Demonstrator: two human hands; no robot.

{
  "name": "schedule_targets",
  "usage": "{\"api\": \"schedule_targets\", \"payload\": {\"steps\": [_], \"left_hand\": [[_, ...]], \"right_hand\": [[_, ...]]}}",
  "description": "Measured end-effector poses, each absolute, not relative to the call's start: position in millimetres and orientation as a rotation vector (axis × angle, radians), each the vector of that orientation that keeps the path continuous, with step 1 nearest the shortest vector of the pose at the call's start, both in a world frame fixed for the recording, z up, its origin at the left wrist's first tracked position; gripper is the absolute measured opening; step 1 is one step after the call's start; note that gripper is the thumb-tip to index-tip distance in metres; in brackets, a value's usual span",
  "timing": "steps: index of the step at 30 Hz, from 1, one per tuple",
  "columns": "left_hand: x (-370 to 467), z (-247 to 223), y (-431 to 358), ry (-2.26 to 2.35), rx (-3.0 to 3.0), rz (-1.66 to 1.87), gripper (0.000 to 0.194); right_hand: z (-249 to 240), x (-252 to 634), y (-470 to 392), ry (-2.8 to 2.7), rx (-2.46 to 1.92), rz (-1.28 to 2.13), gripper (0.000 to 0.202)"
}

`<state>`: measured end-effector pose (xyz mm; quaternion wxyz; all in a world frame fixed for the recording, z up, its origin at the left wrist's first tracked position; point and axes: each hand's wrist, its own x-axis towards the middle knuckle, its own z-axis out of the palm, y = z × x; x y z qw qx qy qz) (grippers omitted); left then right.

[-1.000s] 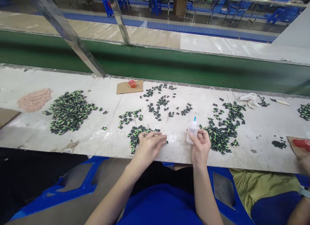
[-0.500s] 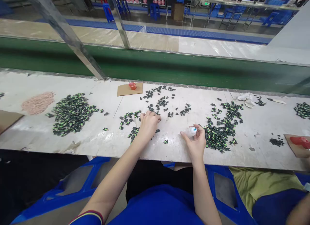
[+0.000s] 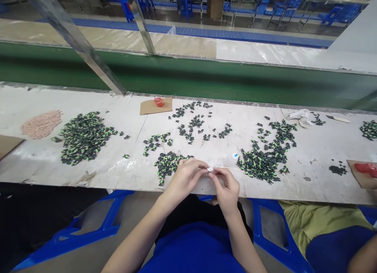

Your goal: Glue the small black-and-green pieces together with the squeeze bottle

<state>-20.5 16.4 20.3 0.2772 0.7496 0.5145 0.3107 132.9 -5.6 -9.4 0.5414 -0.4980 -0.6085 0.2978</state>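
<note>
My left hand (image 3: 188, 175) and my right hand (image 3: 226, 186) meet near the front edge of the table, fingertips pinched together. Between them shows a small white bit (image 3: 210, 169) with something dark beside it, too small to name. Just beyond my right hand lies a translucent white bottle (image 3: 230, 160) with a blue tip, apart from the fingers. A pile of small black-and-green pieces (image 3: 166, 165) sits beside my left hand. Farther back are scattered small dark pieces (image 3: 196, 122). To the right of the bottle spreads a larger black-and-green pile (image 3: 260, 165).
On the left are another black-and-green pile (image 3: 84, 137) and a heap of pinkish pieces (image 3: 41, 124). A red cup (image 3: 158, 102) stands on cardboard (image 3: 147, 107) at the back. A crumpled white cloth (image 3: 300, 117) and a blade (image 3: 338, 119) lie at right. A metal post (image 3: 88, 55) rises behind.
My right hand has let go of the bottle, which now lies on the table. My left hand has moved from the dark pieces toward me, and both hands have come together.
</note>
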Motion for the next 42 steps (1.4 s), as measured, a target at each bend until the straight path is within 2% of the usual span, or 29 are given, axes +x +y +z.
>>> {"api": "schedule_targets", "payload": {"steps": [7,16,22,38,42], "left_hand": [[-23.2,2.5,11.8,1.435,1.873,0.925,0.018],[-23.5,-7.0,7.3,1.501,2.006,0.870,0.024],[-23.5,-18.7,10.3,1.628,2.154,0.856,0.014],[-16.4,5.4,4.5,1.418,1.895,1.014,0.018],[-13.2,13.8,3.3,1.349,1.718,1.072,0.015]], "right_hand": [[-15.8,130.6,-1.5,-1.483,-1.220,0.936,0.009],[-9.5,134.8,-0.9,-1.475,-1.352,0.919,0.015],[-10.6,133.9,-1.1,-1.315,-1.418,1.041,0.018],[-2.9,132.3,-5.3,-1.355,-1.285,1.049,0.012],[-2.4,133.3,-6.9,-1.394,-1.255,0.917,0.008]]}}
